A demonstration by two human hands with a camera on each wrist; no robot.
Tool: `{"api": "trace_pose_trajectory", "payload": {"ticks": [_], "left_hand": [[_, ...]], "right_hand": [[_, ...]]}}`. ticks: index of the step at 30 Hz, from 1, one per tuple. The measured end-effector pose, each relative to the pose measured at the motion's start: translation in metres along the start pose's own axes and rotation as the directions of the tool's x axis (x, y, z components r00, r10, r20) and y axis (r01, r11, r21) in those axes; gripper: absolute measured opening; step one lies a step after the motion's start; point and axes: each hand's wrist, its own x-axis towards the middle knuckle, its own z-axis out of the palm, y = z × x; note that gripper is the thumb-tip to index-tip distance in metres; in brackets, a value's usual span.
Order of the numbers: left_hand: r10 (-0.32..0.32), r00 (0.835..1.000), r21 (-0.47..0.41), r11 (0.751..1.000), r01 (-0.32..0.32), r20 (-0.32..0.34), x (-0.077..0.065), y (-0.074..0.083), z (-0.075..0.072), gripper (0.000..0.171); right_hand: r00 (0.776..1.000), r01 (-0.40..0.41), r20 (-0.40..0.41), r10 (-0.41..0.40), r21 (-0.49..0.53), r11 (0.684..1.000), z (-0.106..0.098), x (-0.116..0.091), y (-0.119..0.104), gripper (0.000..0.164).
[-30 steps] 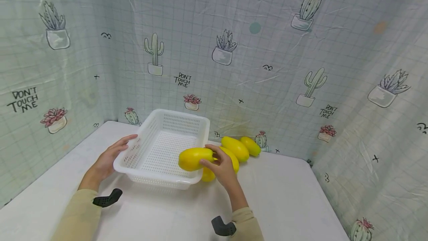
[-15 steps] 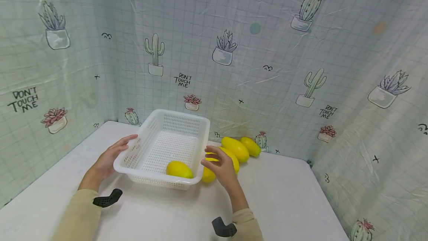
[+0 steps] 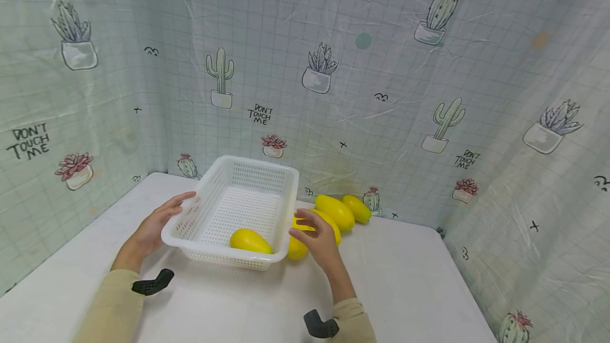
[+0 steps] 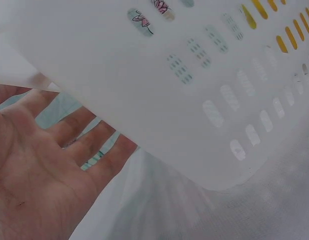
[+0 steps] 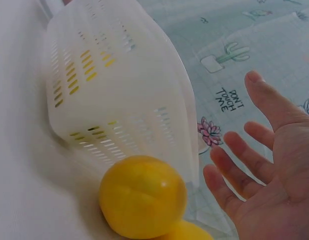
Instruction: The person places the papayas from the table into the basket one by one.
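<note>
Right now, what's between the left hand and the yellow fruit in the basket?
The head view shows the basket's left wall, then bare basket floor, between left hand and fruit.

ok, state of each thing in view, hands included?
White basket, upright on the table
Yellow fruit in basket, lying unheld near the front wall
Other yellow fruits, clustered on table, right of basket
Left hand, touching basket's left side
Right hand, holding nothing, beside basket
Curtain, hanging, creased

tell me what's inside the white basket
Only one yellow fruit shows inside the white basket, lying by the near wall, right of its middle. That wall hides the fruit's lower edge and the strip of floor just behind it.
</note>
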Motion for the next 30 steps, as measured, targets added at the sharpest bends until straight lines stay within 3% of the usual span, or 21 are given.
{"api": "trace_pose_trajectory", "payload": {"ticks": [20, 30], "left_hand": [[0.026, 0.999, -0.028, 0.999, -0.025, 0.039, -0.001, 0.001, 0.001, 0.047], [-0.005, 1.0, -0.018, 1.0, 0.005, 0.013, -0.001, 0.003, 0.002, 0.047]], "right_hand": [[1.0, -0.019, -0.023, 0.019, 0.0, 1.0, -0.004, 0.0, 0.01, 0.045], [0.997, -0.036, -0.065, 0.034, -0.022, 0.999, -0.002, 0.009, 0.046, 0.044]]}}
